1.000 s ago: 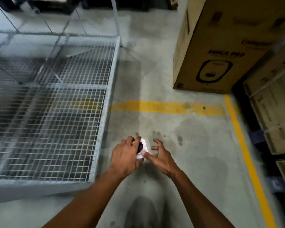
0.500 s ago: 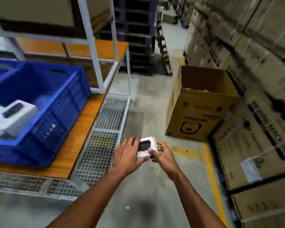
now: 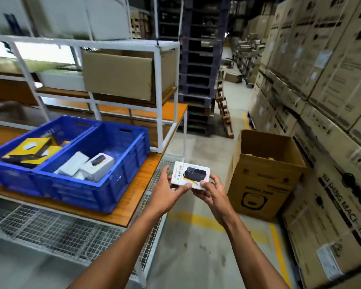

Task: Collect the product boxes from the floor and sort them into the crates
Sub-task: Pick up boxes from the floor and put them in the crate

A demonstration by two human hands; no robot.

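A small white product box [image 3: 193, 174] printed with a black device is held flat between both hands, above the floor just right of the table edge. My left hand [image 3: 167, 189] grips its left side and my right hand [image 3: 212, 193] its lower right corner. Two blue crates stand side by side on the wooden table. The right blue crate [image 3: 121, 180] holds white boxes [image 3: 97, 166] of the same kind. The left blue crate [image 3: 10, 174] holds yellow boxes [image 3: 30, 147].
A white metal shelf frame [image 3: 159, 97] with a cardboard box [image 3: 121, 74] rises behind the crates. A wire mesh shelf [image 3: 56, 230] runs under the table. An open carton [image 3: 263, 174] stands on the floor at right, beside stacked washing machine cartons [image 3: 331, 142].
Both hands have lifted the white box from floor level up to table height. My view has risen from the floor to the table and its crates.
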